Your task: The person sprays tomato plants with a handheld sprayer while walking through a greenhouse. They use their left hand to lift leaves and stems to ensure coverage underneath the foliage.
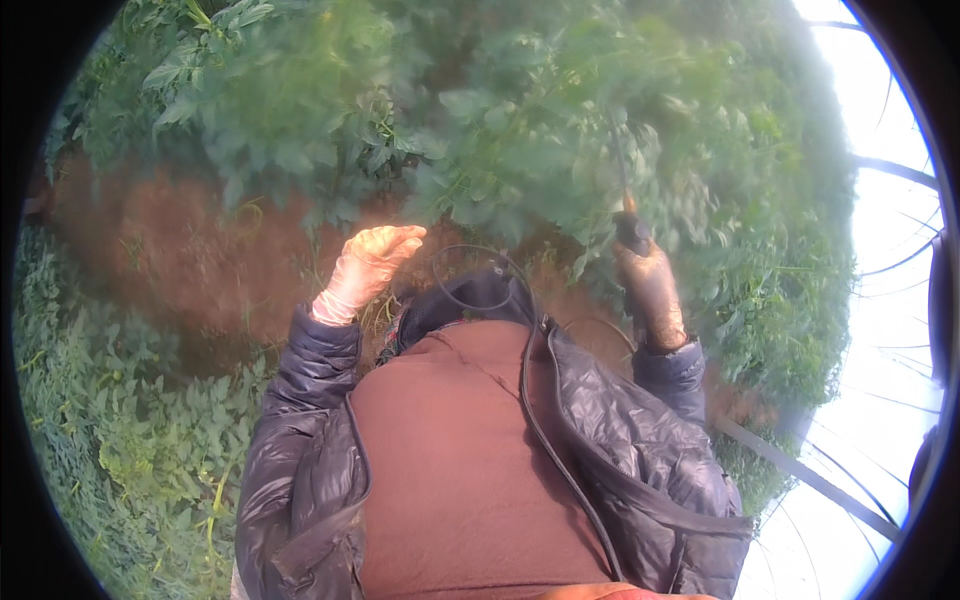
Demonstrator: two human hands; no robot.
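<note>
My left hand (379,259), in a thin pale glove, is held up before my body at left of centre. Its fingers are curled, and whether anything small is between them cannot be seen. A stained glove covers my right hand (646,281), which grips the black handle of a spray wand (631,225). The wand's thin metal tube points up into leafy green plants (555,127), which look like tomato plants. A black cable or hose (534,390) runs down over my brown shirt and loops near my waist.
More green plants (142,442) grow at lower left, beyond a strip of reddish-brown soil (195,247). On the right, curved frame bars (892,169) and a straight pole (810,472) stand against bright white covering or sky.
</note>
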